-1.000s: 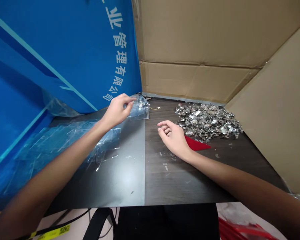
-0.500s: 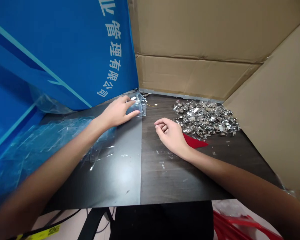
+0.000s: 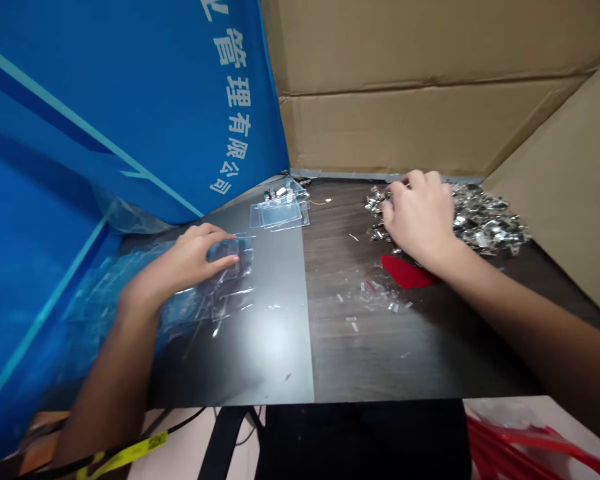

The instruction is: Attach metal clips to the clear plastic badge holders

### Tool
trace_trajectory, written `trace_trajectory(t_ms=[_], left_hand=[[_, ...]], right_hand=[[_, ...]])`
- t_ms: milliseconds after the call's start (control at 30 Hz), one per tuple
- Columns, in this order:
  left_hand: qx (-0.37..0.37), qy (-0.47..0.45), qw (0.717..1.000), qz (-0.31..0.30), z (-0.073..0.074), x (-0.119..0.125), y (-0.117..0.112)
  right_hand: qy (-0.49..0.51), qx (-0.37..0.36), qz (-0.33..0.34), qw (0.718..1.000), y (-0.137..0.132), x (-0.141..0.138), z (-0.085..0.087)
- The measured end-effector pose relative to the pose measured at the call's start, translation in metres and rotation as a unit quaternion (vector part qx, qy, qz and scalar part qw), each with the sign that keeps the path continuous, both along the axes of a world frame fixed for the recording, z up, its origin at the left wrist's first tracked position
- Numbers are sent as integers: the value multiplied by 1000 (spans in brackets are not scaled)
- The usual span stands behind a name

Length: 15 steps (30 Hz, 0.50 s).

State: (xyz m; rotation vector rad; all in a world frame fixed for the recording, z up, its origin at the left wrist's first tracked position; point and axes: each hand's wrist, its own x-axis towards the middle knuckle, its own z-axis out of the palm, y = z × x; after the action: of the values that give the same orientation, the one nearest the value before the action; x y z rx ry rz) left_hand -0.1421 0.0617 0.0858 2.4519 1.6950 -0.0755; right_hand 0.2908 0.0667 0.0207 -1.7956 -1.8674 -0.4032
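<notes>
The left hand (image 3: 193,263) is lying palm down on a clear plastic sleeve (image 3: 233,263), its fingers together and pointing right, toward the table's middle (whether they are gripping it, I cannot tell). That sleeve is sitting on loose plastic sheets near the table's left side, and its long axis is hard to make out under the hand. A small stack of clear sleeves (image 3: 280,213) is lying just behind, toward the back corner, long edges running roughly left to right.

The right hand (image 3: 420,217) is pressing into a heap of metal clips (image 3: 485,223) near the back edge, fingers curled down; any clip between them is hidden. A red piece (image 3: 406,272) is lying just below that hand, and small clear bits (image 3: 365,303) are scattered between it and the front edge.

The table (image 3: 260,367) is changing from glossy grey to dark wood grain at a seam. A blue banner (image 3: 130,113) is rising along the left, and cardboard sheets (image 3: 405,87) are standing along the back and right.
</notes>
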Motion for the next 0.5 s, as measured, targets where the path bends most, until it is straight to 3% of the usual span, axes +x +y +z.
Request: trace_trajectory(t_ms=[233,500], left_hand=[[-60,5,998,17,-1,7,-6],[-46,-5,999,6,-6,9,-8]], right_hand=[[-56,-72,-5,996,6,9,-11],[-111,-153,-51,981,-5,-4,8]])
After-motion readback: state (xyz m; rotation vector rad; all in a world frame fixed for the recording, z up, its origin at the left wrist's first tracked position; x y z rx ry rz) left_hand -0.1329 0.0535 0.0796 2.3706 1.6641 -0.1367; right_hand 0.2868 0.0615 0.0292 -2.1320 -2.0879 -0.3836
